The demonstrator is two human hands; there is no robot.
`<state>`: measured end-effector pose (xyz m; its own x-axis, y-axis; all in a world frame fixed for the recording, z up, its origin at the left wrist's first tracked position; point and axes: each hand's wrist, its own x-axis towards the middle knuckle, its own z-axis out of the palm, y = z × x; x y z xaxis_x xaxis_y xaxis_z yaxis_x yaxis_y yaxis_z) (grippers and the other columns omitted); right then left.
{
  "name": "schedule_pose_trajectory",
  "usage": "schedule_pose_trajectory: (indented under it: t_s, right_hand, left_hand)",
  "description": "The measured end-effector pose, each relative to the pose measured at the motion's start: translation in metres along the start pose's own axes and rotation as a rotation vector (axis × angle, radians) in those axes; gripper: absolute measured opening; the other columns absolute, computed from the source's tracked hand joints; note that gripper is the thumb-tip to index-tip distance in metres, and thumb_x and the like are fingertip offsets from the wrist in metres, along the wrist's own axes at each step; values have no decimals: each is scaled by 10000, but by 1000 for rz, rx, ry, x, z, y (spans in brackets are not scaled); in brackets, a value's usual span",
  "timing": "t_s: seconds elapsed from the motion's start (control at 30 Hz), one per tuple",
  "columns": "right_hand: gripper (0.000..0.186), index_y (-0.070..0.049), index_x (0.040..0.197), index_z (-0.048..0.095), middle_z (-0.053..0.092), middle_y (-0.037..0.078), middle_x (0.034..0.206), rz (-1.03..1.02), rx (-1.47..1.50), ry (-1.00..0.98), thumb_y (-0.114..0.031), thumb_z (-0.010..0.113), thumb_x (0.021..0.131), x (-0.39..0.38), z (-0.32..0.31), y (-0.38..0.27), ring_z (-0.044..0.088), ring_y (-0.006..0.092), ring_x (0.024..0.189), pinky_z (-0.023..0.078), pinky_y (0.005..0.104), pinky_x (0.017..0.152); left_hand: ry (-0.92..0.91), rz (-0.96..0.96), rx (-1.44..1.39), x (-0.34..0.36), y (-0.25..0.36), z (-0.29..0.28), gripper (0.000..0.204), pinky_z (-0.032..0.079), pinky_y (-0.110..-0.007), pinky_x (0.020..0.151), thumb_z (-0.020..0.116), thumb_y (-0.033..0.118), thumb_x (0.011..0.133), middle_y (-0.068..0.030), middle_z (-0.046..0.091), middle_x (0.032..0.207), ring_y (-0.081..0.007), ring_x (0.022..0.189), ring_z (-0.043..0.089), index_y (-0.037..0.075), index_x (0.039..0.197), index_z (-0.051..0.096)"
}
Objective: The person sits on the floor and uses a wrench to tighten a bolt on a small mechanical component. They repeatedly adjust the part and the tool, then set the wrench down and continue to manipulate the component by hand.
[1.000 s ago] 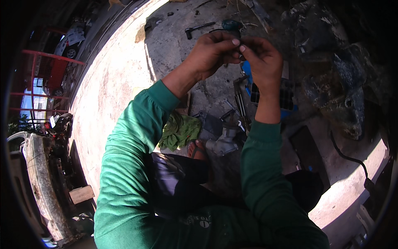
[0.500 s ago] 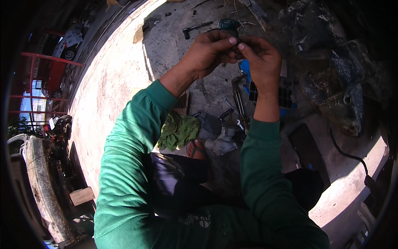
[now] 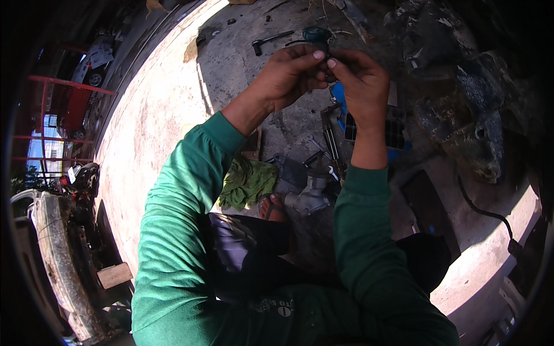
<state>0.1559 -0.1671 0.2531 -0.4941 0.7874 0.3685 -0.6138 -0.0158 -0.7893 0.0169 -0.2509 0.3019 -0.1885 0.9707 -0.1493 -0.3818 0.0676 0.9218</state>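
Observation:
My left hand and my right hand meet high in the middle of the view, fingertips pinched together on something small and dark that is too hidden to name. Just beyond them lie a dark green tool and a ratchet wrench on the concrete floor. Below my right hand is a blue case with black compartments, partly covered by my wrist. Long metal tools lie beside it. Nearer my body are a crumpled green cloth, a silver metal housing and my sandalled foot.
Large battered metal parts fill the right side, with a black hose below. On the left stand a red railing, a weathered car body panel, a wooden block and, farther back, a vehicle wheel.
Both hands have shifted very slightly left and up in the view, still pinched together. The surrounding objects have also shifted slightly in the picture.

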Motion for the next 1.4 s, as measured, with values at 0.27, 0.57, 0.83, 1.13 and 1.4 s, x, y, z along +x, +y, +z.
schedule_pose_trajectory:
  t_s: [0.27, 0.57, 0.83, 1.13, 1.4]
  right_hand:
    - [129, 49, 1016, 685, 715, 83, 875, -8, -22, 21, 7, 682, 894, -1, 1, 0, 675, 115, 764, 545, 251, 683]
    - [139, 55, 1008, 660, 705, 92, 883, 24, 51, -4, 15, 694, 880, -1, -4, 0, 673, 128, 764, 546, 257, 686]
    - [107, 31, 990, 640, 696, 106, 861, 108, 146, 100, 9, 649, 886, 0, -10, 7, 685, 172, 714, 561, 285, 614]
    - [95, 49, 957, 654, 702, 124, 849, 301, 213, 79, -24, 643, 897, -3, -10, 17, 684, 184, 676, 557, 290, 570]
    - [135, 44, 990, 667, 708, 123, 870, 466, 547, 67, -72, 646, 925, -15, -23, 59, 676, 194, 703, 556, 300, 600]
  left_hand:
    - [-59, 31, -53, -1, -3, -2, 207, 575, -322, 777, 617, 165, 984, -47, 647, 965, -140, 835, 654, 4, 1112, 589]
    - [-104, -12, -162, 1, -6, -5, 190, 572, -329, 787, 585, 160, 1002, -44, 647, 956, -140, 824, 653, 20, 1131, 578]
    - [-117, -31, -191, 6, -12, -13, 162, 538, -318, 771, 587, 187, 1000, -26, 655, 960, -121, 823, 649, 51, 1087, 569]
    - [60, 21, 100, 5, -11, -10, 198, 551, -296, 720, 625, 192, 981, -23, 649, 876, -132, 788, 651, 36, 1095, 582]
    - [-20, 649, 1368, 8, -17, -14, 171, 513, -461, 697, 630, 141, 912, -159, 621, 933, -388, 817, 632, 23, 1035, 620]
